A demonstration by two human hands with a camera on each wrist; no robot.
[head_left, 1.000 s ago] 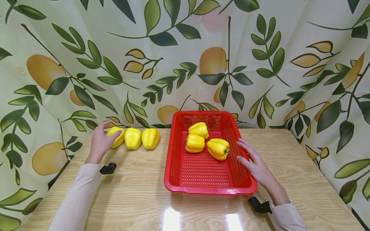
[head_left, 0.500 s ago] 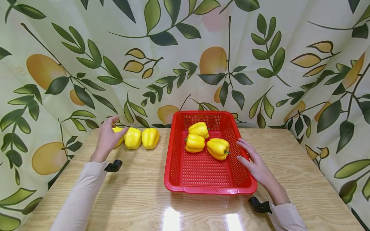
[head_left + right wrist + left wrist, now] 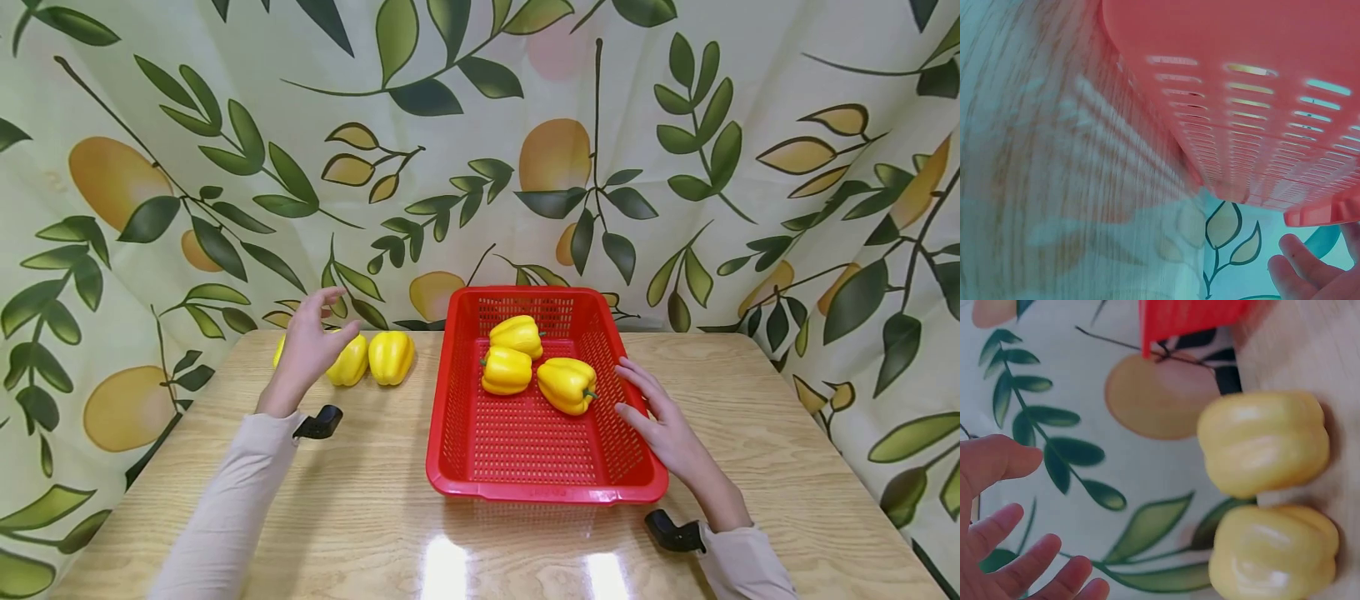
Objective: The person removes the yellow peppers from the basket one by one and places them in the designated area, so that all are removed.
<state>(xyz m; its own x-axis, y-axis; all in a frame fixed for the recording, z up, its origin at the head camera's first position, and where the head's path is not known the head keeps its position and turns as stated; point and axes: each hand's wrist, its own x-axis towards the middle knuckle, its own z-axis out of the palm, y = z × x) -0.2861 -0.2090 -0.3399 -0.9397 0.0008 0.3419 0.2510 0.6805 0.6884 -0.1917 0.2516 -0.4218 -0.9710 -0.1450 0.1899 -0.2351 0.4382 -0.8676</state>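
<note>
My left hand [image 3: 306, 346] hovers over the left end of a row of yellow bell peppers, fingers spread and holding nothing. The right pepper [image 3: 391, 358] and the middle pepper [image 3: 349, 362] show beside it; the leftmost pepper [image 3: 278, 351] is mostly hidden behind the hand. In the left wrist view, two peppers [image 3: 1266, 444] lie apart from the spread fingers [image 3: 1035, 556]. Several yellow bell peppers [image 3: 506, 371] lie in a red plastic basket [image 3: 547, 493]. At the basket's right rim rests my right hand [image 3: 675, 437], its fingers loosely extended.
The wooden table [image 3: 360, 517] carries the basket and the pepper row. Behind it hangs a leaf-and-fruit patterned cloth [image 3: 465, 125], close to the peppers. A black mount [image 3: 318, 422] sits at the left wrist, and another black mount [image 3: 672, 533] at the right.
My left hand has moved right and slightly up, from the leftmost pepper to in front of the row's left part. The right hand and basket have stayed put.
</note>
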